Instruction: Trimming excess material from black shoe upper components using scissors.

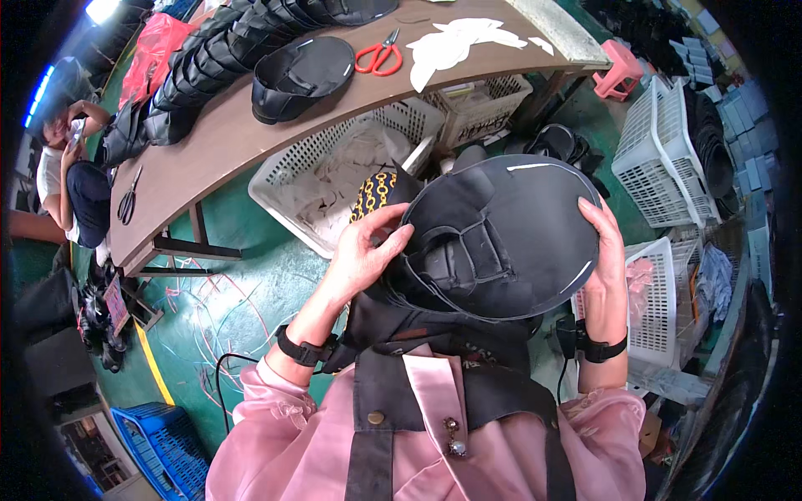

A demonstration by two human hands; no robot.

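In front of my chest I hold a black peaked cap (535, 225) with a broad oval brim, its hollow inside turned up toward me. My left hand (368, 249) pinches the crown-side edge between thumb and fingers. On the opposite side, my right hand (605, 242) grips the brim's outer rim, thumb on top, the other fingers mostly hidden underneath. Short pale strips show along the brim's edge. Below the cap lies dark material over my lap, and a black and yellow patterned cloth (373, 196) shows beside my left fingers.
Ahead, a brown table (200, 163) bears a similar cap (301, 77), a long row of nested black caps (209, 63), red-handled scissors (380, 57), dark scissors (129, 199) and white cut pieces (459, 46). White baskets (660, 167) stand right; another person (71, 171) sits far left.
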